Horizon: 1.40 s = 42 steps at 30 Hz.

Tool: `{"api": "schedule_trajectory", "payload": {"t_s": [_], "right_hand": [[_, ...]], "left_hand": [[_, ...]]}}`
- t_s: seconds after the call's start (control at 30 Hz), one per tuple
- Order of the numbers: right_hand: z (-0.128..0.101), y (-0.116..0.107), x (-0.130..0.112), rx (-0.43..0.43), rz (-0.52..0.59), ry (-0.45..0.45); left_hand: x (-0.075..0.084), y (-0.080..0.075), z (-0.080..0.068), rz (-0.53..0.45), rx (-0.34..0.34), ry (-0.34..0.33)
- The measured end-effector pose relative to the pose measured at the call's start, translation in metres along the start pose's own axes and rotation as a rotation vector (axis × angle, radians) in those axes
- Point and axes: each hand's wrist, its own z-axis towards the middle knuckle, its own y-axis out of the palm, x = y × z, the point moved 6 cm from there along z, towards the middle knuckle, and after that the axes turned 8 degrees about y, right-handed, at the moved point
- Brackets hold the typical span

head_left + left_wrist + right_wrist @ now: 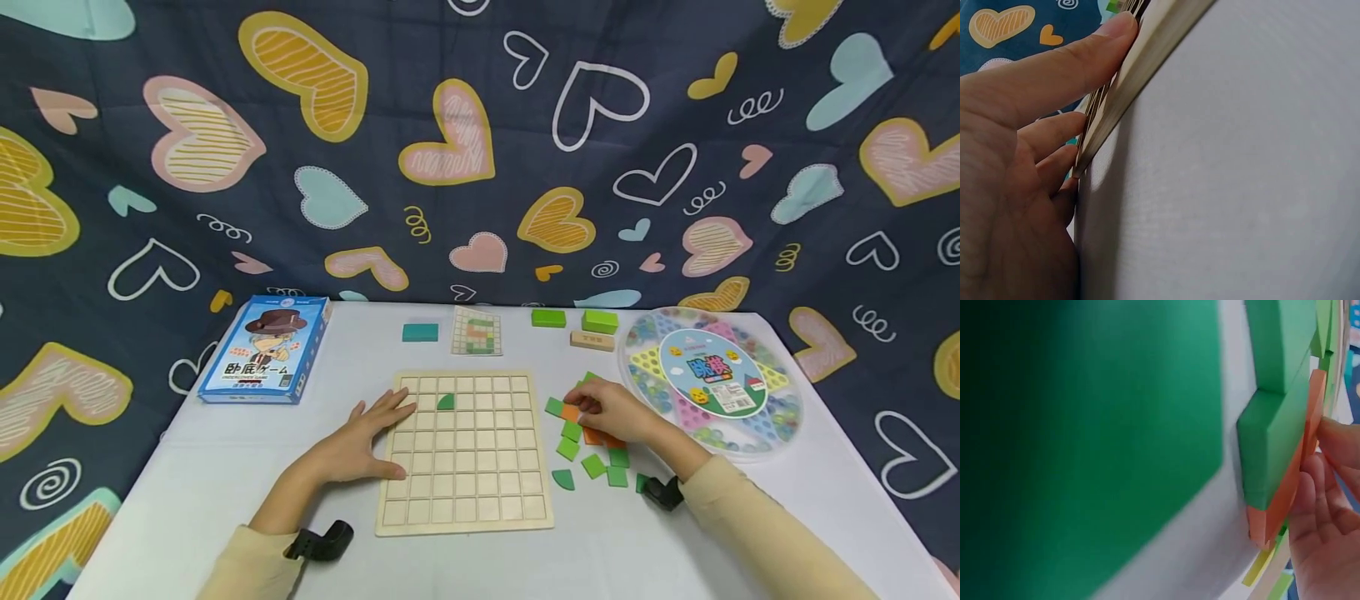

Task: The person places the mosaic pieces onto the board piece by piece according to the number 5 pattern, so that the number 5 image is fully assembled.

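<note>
My left hand (367, 442) rests on the left edge of a wooden grid board (465, 535), fingers spread and thumb lying on the rim. In the left wrist view the thumb (1079, 69) lies along that edge. One dark green quarter-circle tile (446, 402) sits in a cell of the board's upper part. Right of the board, my right hand (618, 410) reaches over loose green and orange tiles with bent fingers. Its fingertips touch an orange tile (1314, 409) in the right wrist view; whether they pinch it cannot be told. Another quarter-circle tile (562, 479) lies near the board.
Behind the board stand a printed pattern card (477, 332), a teal block (420, 332), green blocks (548, 318) and a small wooden block (592, 340). A blue game box (262, 350) lies at the left. The round clear Chinese checkers case (712, 375) is beyond my right hand.
</note>
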Motion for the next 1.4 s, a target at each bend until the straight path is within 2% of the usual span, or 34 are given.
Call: {"api": "schedule_trajectory", "payload": {"t_s": [0.23, 0.37, 0.57, 0.7, 0.87, 1.03, 1.2, 1.4], "right_hand": [[0.004, 0.002, -0.008, 0.020, -0.110, -0.086], [0.004, 0.003, -0.011, 0.018, -0.132, -0.108], [0.000, -0.002, -0.009, 0.053, -0.135, -0.059], [-0.006, -0.006, -0.015, 0.086, -0.092, -0.039], [0.005, 0.009, -0.058, 0.089, 0.005, -0.125], [0.032, 0.039, -0.110, 0.027, 0.010, -0.221], [0.054, 0.068, -0.140, -0.016, -0.081, -0.276], [0.068, 0.086, -0.159, -0.022, -0.213, -0.267]], "left_hand": [[-0.002, -0.002, -0.008, -0.004, 0.015, -0.005], [-0.002, -0.004, -0.010, 0.005, 0.014, -0.011], [0.004, -0.004, -0.003, 0.021, 0.013, 0.022], [0.006, 0.000, 0.002, 0.032, 0.001, 0.047], [0.003, -0.001, 0.000, 0.037, 0.013, 0.037], [0.000, -0.002, -0.001, 0.025, 0.023, 0.030], [0.001, 0.001, 0.000, 0.011, 0.008, 0.027], [0.003, -0.003, -0.004, 0.028, 0.002, 0.015]]}}
